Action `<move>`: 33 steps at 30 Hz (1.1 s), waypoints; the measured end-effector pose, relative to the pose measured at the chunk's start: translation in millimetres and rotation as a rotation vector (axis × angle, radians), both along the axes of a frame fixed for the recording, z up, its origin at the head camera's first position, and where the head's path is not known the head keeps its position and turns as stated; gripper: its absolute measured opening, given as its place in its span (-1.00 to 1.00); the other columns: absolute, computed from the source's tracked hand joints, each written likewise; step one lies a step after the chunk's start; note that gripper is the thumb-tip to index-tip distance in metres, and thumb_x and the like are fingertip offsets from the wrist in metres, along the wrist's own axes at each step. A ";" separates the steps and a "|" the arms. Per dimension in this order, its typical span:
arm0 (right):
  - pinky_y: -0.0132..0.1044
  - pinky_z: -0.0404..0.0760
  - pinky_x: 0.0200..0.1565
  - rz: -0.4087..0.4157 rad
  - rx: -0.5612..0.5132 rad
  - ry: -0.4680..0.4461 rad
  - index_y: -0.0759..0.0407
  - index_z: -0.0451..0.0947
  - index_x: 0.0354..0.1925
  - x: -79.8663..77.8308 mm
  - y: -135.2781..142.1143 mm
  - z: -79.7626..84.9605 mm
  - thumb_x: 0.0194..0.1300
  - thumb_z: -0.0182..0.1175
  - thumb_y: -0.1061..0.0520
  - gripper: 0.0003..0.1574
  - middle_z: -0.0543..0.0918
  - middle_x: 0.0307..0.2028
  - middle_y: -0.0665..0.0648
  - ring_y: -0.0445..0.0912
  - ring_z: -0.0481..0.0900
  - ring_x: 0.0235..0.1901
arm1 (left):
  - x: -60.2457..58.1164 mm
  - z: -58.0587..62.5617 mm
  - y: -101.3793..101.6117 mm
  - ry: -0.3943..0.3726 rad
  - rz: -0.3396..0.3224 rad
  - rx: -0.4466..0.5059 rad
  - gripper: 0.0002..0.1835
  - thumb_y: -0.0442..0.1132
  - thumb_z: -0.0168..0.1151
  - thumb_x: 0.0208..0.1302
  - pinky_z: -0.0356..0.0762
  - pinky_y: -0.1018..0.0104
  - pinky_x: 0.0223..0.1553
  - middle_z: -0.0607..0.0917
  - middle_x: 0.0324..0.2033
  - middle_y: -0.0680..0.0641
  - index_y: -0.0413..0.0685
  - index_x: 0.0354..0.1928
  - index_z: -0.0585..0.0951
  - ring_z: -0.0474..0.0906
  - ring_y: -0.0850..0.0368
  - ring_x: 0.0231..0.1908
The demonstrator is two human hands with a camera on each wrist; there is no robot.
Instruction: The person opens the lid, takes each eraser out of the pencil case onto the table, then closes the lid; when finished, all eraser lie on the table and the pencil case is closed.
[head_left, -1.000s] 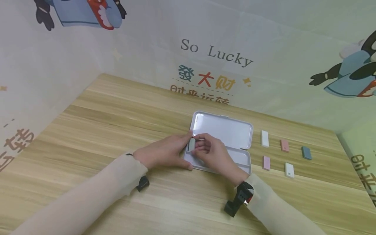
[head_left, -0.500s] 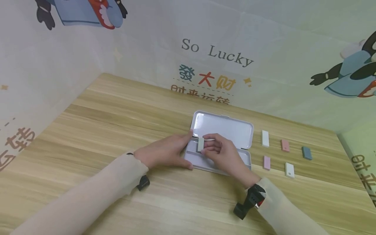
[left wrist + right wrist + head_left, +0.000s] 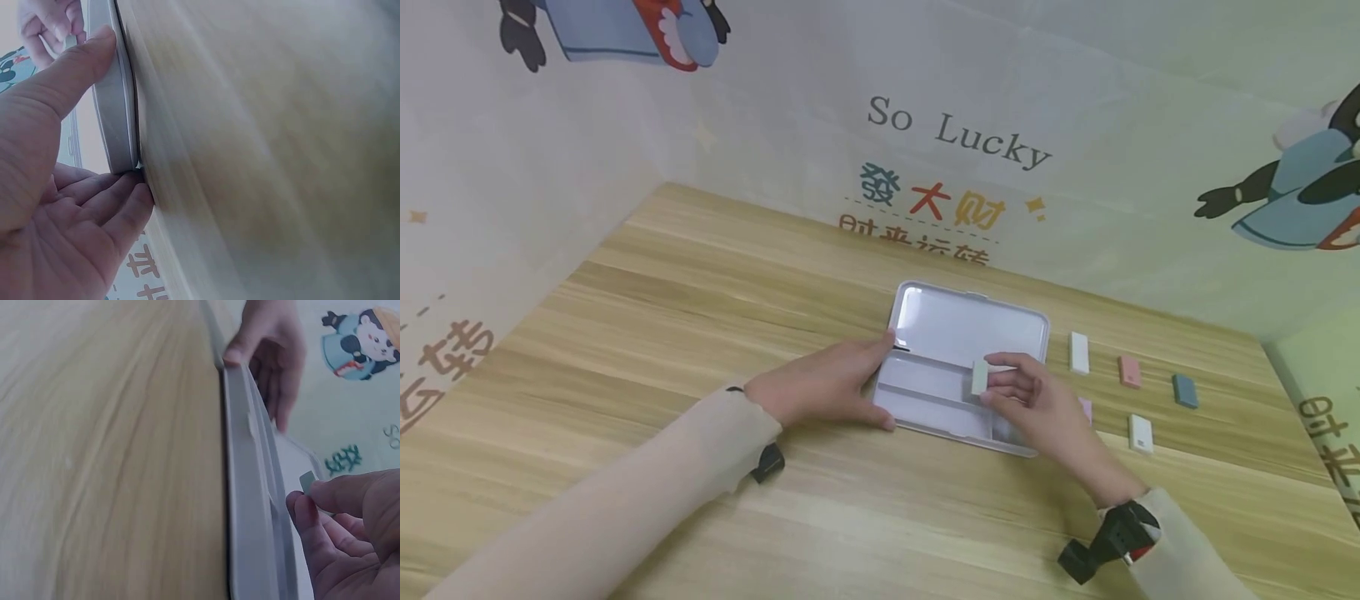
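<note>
An open pale lilac pencil case lies on the wooden table, its lid folded back toward the wall. My left hand holds the case's left end, the thumb at the front corner and the fingers toward the hinge; in the left wrist view the thumb lies along the case's wall. With thumb and fingertips, my right hand pinches a pale green eraser upright over the right part of the back compartment. The right wrist view shows the eraser between thumb and fingers. The right hand covers the case's right end.
To the right of the case lie a long white eraser, a pink one, a blue one and a smaller white one. A lilac eraser is partly behind the right hand. A printed cloth hangs behind the table.
My right hand has carried the green eraser from the case's left end rightward along the back compartment. The left hand keeps its place on the case.
</note>
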State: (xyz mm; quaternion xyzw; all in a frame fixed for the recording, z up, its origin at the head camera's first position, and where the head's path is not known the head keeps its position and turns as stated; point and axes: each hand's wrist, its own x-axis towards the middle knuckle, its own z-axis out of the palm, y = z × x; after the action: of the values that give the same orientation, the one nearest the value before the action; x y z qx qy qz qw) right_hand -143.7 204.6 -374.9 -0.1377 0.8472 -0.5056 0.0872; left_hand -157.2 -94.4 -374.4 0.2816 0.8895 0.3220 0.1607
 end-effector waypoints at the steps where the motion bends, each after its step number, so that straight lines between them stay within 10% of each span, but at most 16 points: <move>1: -0.57 0.68 -0.02 -0.010 0.003 0.002 0.43 0.43 0.33 0.9 5.4 1.4 0.38 0.31 0.37 -0.40 0.72 0.03 0.46 -0.40 0.70 -0.12 | 0.1 0.0 -0.1 0.000 0.003 -0.002 0.24 -0.01 0.59 0.18 0.36 0.10 0.54 0.39 0.55 -0.11 -0.17 0.68 -0.04 0.45 0.04 0.42; 8: -0.60 0.68 -0.05 -0.071 0.057 0.080 0.44 0.44 0.33 9.5 47.1 4.4 0.40 0.31 0.34 -0.41 0.73 -0.02 0.31 -0.46 0.67 -0.13 | -1.2 -1.7 0.8 -0.004 0.005 -0.026 0.27 0.03 0.58 0.19 0.32 0.10 0.57 0.32 0.59 -0.13 -0.18 0.68 -0.10 0.41 0.03 0.47; 17: -0.61 0.68 -0.06 -0.134 0.106 0.064 0.45 0.38 0.41 23.1 93.5 -0.3 0.46 0.28 0.29 -0.36 0.64 -0.14 -0.45 -0.52 0.64 -0.10 | -1.2 -3.3 1.3 -0.018 0.012 -0.039 0.28 0.04 0.58 0.19 0.30 0.10 0.58 0.31 0.59 -0.14 -0.17 0.69 -0.12 0.39 0.02 0.49; 33: -0.76 0.57 -0.15 -0.276 0.254 0.003 0.20 0.41 0.44 47.4 176.3 -0.5 0.50 0.28 0.15 -0.37 0.63 -0.14 -0.55 -0.63 0.58 -0.11 | -0.4 -1.2 0.3 -0.032 0.016 -0.008 0.27 0.00 0.60 0.17 0.36 0.12 0.54 0.41 0.53 -0.09 -0.11 0.70 -0.08 0.48 0.07 0.37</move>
State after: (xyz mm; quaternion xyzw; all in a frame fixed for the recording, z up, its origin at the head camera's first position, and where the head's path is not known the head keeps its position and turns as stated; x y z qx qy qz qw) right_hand -96.3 380.9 -375.3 -0.0090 0.9152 -0.4015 0.0325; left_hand -157.5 -94.1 -375.6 0.2687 0.8902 0.3242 0.1737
